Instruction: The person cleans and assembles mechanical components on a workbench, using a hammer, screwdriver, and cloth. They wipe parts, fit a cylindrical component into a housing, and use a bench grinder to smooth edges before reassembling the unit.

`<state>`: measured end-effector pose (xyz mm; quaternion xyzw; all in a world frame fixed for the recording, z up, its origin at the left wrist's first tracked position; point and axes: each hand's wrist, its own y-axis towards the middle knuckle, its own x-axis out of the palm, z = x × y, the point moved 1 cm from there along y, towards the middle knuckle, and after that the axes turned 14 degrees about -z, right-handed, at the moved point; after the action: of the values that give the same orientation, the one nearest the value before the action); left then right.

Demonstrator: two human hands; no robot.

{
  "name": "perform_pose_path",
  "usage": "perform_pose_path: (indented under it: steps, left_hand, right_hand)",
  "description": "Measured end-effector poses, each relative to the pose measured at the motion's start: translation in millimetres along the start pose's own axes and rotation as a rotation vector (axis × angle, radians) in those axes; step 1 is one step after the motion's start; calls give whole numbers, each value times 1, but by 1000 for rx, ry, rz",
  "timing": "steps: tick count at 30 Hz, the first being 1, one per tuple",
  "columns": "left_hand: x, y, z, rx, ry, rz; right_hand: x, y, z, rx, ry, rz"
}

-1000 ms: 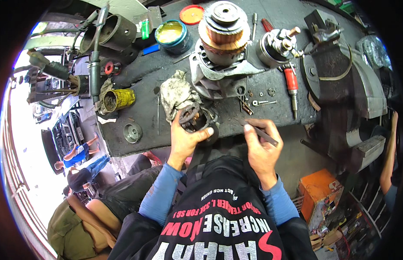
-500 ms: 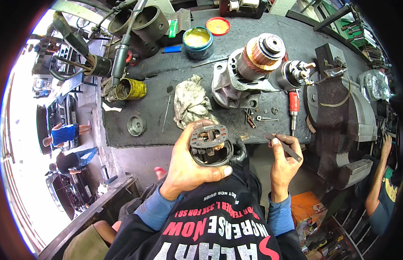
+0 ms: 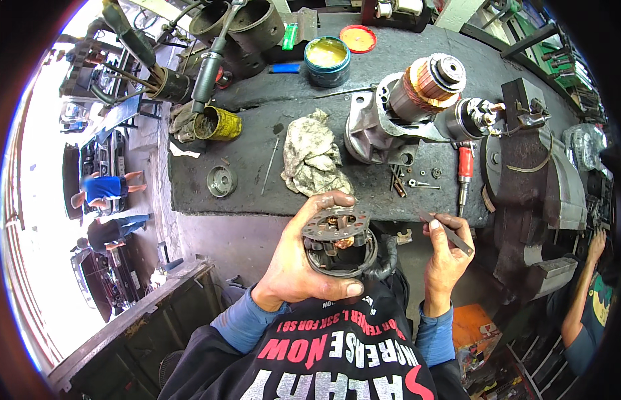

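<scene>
My left hand (image 3: 290, 267) grips a round starter motor housing (image 3: 340, 272) from its left side, thumb along the lower rim. A flat brush plate (image 3: 320, 228) with holes sits tilted at its top, with copper-coloured parts inside. In my right hand (image 3: 444, 267) a thin dark metal strip (image 3: 459, 244) is pinched between thumb and fingers, apart from the housing. Beyond my hands, a grey rag (image 3: 314, 155) lies crumpled on the bench. To its right a copper-wound armature (image 3: 425, 87) stands in a cast metal housing (image 3: 367, 133), with a solenoid (image 3: 467, 120) beside it.
The dark workbench (image 3: 257, 200) holds an open grease jar (image 3: 327, 63), a yellow can (image 3: 220, 125), a metal cap (image 3: 221, 181), a red-handled tool (image 3: 465, 163) and small bolts and nuts. A big vise (image 3: 537, 180) stands right. Another person's arm (image 3: 584, 293) is at far right.
The whole view has shifted, so the bench things appear farther right. The housing in my left hand has tilted slightly. My right hand still holds the strip. A person's leg at lower left has left view.
</scene>
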<state>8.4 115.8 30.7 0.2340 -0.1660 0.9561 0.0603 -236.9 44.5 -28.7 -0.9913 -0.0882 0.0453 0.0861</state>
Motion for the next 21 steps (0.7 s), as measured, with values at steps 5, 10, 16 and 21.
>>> perform_pose_path:
  steps: [5,10,16,21]
  left_hand:
    - [6,-5,7,-36,80,29]
    - [7,-9,8,-35,111,51]
    - [4,-13,3,-24,77,33]
    - [-1,-16,-5,49,-176,-68]
  right_hand:
    - [-6,2,10,13,-14,-12]
    - [-16,10,21,-7,22,8]
    - [-27,20,25,-15,-21,49]
    - [-45,39,36,11,25,131]
